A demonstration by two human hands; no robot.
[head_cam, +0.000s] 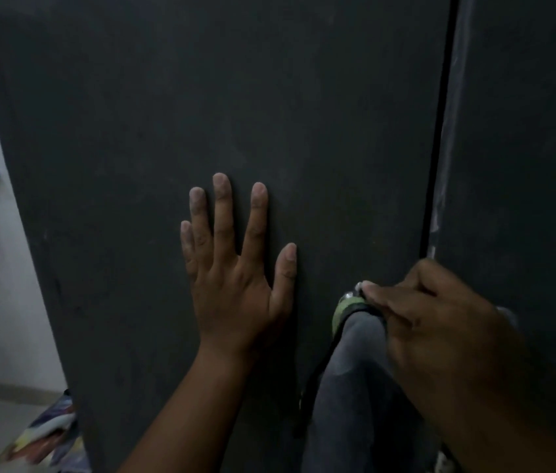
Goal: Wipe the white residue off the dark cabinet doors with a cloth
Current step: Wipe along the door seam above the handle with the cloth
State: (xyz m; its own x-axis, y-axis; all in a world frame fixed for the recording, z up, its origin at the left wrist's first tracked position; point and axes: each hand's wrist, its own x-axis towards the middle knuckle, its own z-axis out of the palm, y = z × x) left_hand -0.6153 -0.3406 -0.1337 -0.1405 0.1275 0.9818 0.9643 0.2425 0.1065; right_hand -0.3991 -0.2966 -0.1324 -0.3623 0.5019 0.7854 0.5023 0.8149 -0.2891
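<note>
— Where are your hands?

— Your left hand (235, 264) lies flat, fingers straight and spread, on the left cabinet door (201, 114). Your right hand (440, 322) pinches the grey cloth (355, 377) low beside the door gap.

— And the residue?

— White residue (447, 138) streaks the right door (525, 148) along its inner edge, above your right hand.

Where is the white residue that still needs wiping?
In the head view, the white residue streaks down the right cabinet door's left edge, beside the gap, above the right hand.
</note>
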